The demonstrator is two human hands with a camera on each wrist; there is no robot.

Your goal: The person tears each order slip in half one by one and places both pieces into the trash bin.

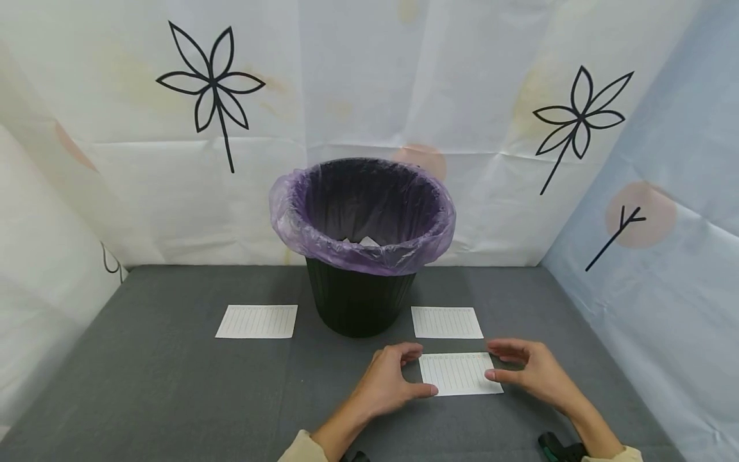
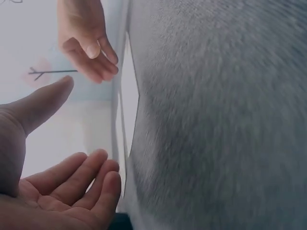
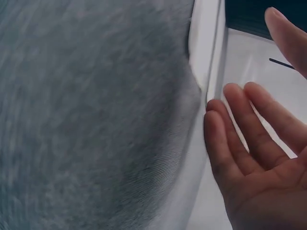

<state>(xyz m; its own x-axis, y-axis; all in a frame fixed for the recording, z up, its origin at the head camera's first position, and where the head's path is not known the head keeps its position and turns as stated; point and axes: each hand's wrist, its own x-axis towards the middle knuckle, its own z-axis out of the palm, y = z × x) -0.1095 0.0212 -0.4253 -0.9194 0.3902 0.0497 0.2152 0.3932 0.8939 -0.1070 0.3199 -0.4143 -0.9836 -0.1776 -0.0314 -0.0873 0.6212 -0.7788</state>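
A white lined paper card lies flat on the dark grey table, between the two hands. At its left end is my left hand, thumb and fingers spread apart with nothing held. My right hand hovers by the card's right end, its thumb over the edge. In the left wrist view the left hand shows loosely bent fingers beside the card. Relaxed fingers of the right hand appear in the right wrist view, also holding nothing.
A black bin with a purple liner stands at the back middle; white bits of paper show inside. One lined card lies left of the bin, another to its right. Patterned cloth walls enclose the table.
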